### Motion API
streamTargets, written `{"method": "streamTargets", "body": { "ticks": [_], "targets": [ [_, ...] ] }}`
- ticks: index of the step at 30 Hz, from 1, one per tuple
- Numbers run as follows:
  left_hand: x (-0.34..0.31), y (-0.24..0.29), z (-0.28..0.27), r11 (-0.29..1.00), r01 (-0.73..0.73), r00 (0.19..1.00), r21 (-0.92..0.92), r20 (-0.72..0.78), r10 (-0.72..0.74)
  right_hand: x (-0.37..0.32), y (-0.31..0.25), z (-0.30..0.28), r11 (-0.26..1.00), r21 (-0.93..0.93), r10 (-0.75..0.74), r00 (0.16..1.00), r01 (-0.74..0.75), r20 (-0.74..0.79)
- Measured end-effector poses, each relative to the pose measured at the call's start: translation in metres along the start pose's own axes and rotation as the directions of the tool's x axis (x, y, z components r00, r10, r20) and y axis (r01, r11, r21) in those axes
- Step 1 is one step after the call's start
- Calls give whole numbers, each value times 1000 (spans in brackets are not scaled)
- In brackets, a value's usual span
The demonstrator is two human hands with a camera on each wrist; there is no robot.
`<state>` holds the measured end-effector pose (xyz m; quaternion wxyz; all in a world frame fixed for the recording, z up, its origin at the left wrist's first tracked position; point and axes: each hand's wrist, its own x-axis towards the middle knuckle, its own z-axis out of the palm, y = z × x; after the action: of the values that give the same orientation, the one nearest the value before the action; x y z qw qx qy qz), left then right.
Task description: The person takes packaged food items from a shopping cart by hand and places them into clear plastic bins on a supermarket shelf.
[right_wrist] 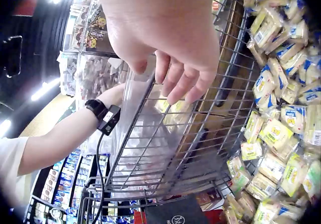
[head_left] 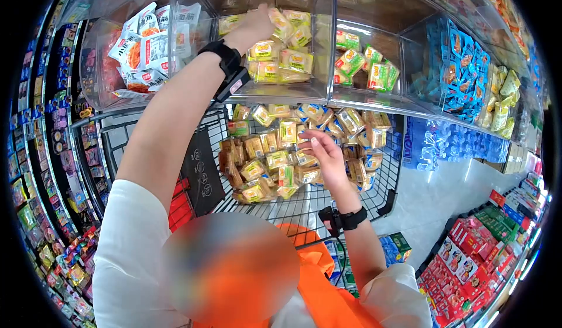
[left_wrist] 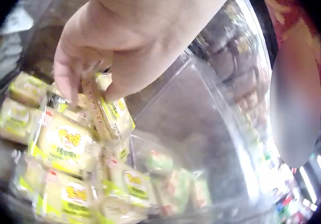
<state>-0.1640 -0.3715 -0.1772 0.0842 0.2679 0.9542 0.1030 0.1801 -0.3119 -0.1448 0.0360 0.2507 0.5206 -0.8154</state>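
My left hand (head_left: 256, 24) reaches into a clear plastic bin of snack packets with yellow labels. In the left wrist view its thumb and fingers pinch one such packet (left_wrist: 116, 114) by the upper edge, above other packets (left_wrist: 64, 142) lying in the bin. My right hand (head_left: 326, 157) hovers over a wire shopping cart (head_left: 287, 215) with nothing in its grasp, fingers loosely bent. Beneath it the cart holds a heap of similar small packets (head_left: 278, 160), some with blue or green labels. The right wrist view shows the right hand's fingers (right_wrist: 183, 86) hanging in front of the cart's wire side.
White snack pouches (head_left: 140, 50) fill the bin on the left; green-labelled packets (head_left: 383, 75) and blue pouches (head_left: 465, 73) lie in bins to the right. Clear bin walls (head_left: 332, 41) divide them. Shelves of goods (head_left: 58, 123) line the left, and red boxes (head_left: 459, 263) stand at lower right.
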Motion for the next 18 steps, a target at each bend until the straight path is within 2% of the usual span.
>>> {"method": "streamTargets", "body": {
  "ticks": [1,2,3,4,6,8,10,11,12,13,14,16,18],
  "targets": [
    [-11,9,-10,1000,-2,1000,-1,8,2,-1,1,-2,1000,3,6,1000,-5,-5],
    [-25,17,-19,989,-71,982,129,-163,92,-2,1,-5,1000,-18,4,1000,-4,-13],
    [-43,28,-36,957,-117,928,266,-314,200,-3,3,-7,999,-37,3,1000,-4,-21],
    [-56,37,-51,956,-121,933,266,-300,201,-3,5,-11,999,-29,16,1000,-16,-26],
    [-87,53,-79,924,-372,834,86,-407,374,-1,11,-18,997,33,68,995,-66,-71],
    [-139,66,-98,847,-531,802,10,-315,507,6,22,-27,995,47,93,991,-89,-100],
    [-184,63,-86,572,-820,557,33,-189,809,14,38,-36,981,6,191,969,-192,-155],
    [-206,61,-75,538,-841,538,-56,8,843,18,47,-39,974,-16,219,959,-225,-178],
    [-223,55,-57,514,-844,484,-151,198,853,22,56,-40,971,-10,234,957,-239,-173],
    [-232,44,-30,629,-749,542,-207,355,762,26,64,-41,972,-54,219,963,-230,-158],
    [-242,29,4,733,-638,563,-237,505,654,29,70,-42,971,-98,202,969,-217,-144],
    [-268,-29,83,912,-408,726,-35,593,348,31,74,-37,973,-109,188,972,-204,-141],
    [-284,-76,115,904,-390,628,178,769,120,34,79,-33,960,-57,268,957,-275,-116]
  ]
}}
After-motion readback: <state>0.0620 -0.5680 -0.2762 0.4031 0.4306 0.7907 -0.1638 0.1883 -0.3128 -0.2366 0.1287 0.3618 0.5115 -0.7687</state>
